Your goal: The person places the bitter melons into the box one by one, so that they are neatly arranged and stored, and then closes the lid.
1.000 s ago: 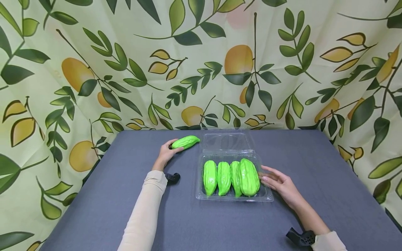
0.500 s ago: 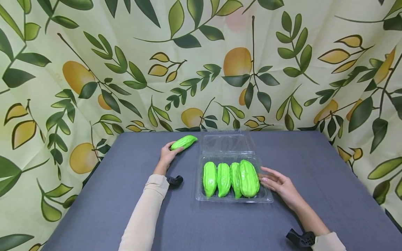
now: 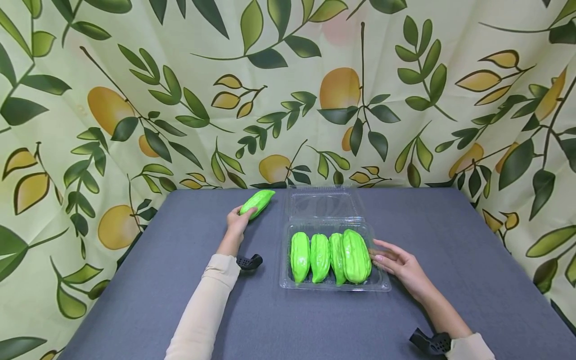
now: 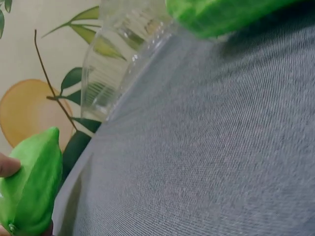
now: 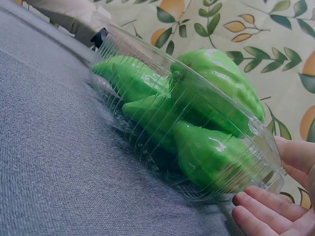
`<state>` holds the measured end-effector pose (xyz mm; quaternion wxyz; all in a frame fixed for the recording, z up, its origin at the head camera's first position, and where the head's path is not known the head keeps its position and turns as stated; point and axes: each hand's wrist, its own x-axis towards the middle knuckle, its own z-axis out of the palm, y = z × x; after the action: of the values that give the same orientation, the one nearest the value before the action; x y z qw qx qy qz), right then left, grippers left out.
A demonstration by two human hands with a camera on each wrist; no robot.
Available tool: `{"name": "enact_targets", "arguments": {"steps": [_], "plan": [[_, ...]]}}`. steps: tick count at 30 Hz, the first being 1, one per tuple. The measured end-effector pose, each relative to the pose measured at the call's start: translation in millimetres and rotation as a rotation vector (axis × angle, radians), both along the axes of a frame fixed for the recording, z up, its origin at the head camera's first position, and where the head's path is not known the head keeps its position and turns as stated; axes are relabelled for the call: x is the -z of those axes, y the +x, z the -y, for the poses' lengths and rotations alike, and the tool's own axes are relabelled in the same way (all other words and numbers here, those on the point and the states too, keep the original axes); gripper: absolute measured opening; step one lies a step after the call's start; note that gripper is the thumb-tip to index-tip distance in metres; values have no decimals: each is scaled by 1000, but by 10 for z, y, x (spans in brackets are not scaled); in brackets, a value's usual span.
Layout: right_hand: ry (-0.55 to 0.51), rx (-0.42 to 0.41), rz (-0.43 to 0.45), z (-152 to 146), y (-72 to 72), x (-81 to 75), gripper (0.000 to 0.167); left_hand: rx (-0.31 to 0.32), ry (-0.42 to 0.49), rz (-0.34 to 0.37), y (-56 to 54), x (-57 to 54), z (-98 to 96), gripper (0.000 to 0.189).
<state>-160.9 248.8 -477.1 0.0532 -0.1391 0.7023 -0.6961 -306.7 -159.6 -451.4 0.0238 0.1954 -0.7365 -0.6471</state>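
My left hand (image 3: 236, 220) grips a bright green, ridged bitter melon (image 3: 258, 202) at the back left, its pointed end aimed away and to the right. In the left wrist view the thumb presses on the melon's (image 4: 34, 182) side. A clear plastic clamshell box (image 3: 335, 287) stands at the middle with its lid (image 3: 325, 206) folded back. Several bitter melons (image 3: 300, 257) lie side by side in it; the rightmost melon (image 3: 357, 256) sits higher. My right hand (image 3: 402, 263) rests at the box's right end, fingers extended, and its fingertips (image 5: 246, 216) touch the end wall.
A grey cloth covers the table (image 3: 252, 320). Behind it hangs a curtain (image 3: 288, 90) printed with leaves and fruit. Black wrist mounts sit on the left wrist (image 3: 249, 262) and the right wrist (image 3: 431, 342).
My left hand has shifted slightly left with the bitter melon and turned it so its tip points more away. The right hand and the box have stayed in place.
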Motion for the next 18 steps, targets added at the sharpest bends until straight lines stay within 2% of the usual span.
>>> {"name": "enact_targets", "arguments": {"steps": [9, 18], "plan": [[81, 41, 34, 8, -7, -9, 54, 23, 33, 6, 95, -42, -8, 64], [4, 14, 1, 42, 6, -7, 47, 67, 107, 4, 210, -95, -50, 59]]}}
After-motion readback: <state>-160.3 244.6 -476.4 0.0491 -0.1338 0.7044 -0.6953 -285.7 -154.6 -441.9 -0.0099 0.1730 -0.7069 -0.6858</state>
